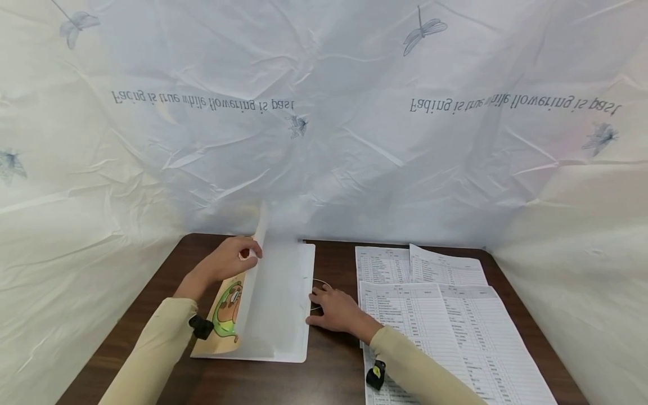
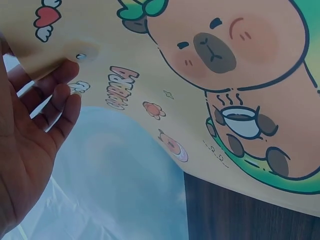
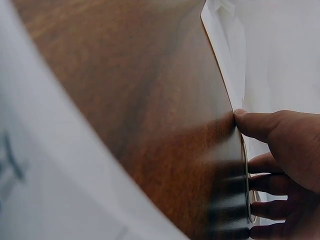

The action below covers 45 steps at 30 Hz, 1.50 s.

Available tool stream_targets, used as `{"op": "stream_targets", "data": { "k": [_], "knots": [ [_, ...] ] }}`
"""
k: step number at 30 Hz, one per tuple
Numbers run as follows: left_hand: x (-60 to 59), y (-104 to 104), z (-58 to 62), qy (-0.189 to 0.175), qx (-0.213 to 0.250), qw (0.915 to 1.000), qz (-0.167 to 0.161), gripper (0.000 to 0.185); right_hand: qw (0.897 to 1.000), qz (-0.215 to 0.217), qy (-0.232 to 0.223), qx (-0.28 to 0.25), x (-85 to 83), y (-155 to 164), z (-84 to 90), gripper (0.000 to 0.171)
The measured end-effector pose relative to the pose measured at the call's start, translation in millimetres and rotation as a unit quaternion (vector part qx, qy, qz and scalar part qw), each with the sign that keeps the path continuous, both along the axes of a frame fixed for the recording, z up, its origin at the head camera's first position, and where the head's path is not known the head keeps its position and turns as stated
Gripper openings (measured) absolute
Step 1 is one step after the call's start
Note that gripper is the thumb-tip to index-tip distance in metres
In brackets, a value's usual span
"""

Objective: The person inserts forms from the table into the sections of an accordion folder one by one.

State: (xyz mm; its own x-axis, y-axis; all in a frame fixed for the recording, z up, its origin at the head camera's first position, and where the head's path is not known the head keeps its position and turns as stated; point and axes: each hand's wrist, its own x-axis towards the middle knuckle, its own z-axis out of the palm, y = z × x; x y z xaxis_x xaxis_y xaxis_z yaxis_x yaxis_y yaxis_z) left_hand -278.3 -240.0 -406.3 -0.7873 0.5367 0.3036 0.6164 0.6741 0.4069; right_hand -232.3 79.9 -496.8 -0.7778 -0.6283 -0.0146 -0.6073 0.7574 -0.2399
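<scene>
**Inspector:** Dark brown wooden table (image 1: 334,371), lower half of frame, walled by crinkled white printed plastic sheeting (image 1: 324,140).

**Clerk:** And the item?

**Inspector:** A thin plastic folder with a yellow cartoon-capybara cover (image 1: 263,304), lower centre. The left hand (image 1: 228,261) pinches the lifted cover's edge; the right hand (image 1: 336,309) lies spread, fingers pressing the folder's right edge. Printed white forms (image 1: 445,320) lie lower right.

**Clerk:** Handling?

**Inspector:** Judged light, floppy, slick; best taken at the open edge.
</scene>
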Motion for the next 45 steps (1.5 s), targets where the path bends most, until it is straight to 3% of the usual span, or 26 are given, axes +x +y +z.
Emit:
{"op": "stream_targets", "data": {
  "k": [5,13,21,31,39,45],
  "knots": [
    [3.0,-2.2,-0.9,-0.003,0.024,0.9997,-0.008,0.009,1.0,0.0,0.002,0.001,0.0,0.0,-0.4,0.063],
    [7.9,-7.6,-3.5,-0.033,0.064,0.9974,-0.007,0.02,1.0,-0.004,-0.002,0.003,1.1,2.0,-0.5,0.063],
    [10.4,-13.5,-3.6,-0.067,0.131,0.989,-0.008,0.022,1.0,-0.008,-0.008,0.002,3.9,4.5,1.7,0.063],
    [10.9,-19.1,-4.3,-0.081,0.152,0.985,0.0,0.019,1.0,-0.01,-0.003,-0.018,7.2,7.2,1.0,0.063],
    [13.8,-22.3,-1.3,-0.087,0.166,0.9822,-0.005,0.019,0.993,0.004,0.066,-0.093,17.9,26.4,19.7,0.056],
    [15.8,-25.0,-1.7,-0.085,0.179,0.9802,-0.004,0.016,0.982,-0.028,0.121,-0.143,28.6,55.4,40.2,0.053]
  ]
}}
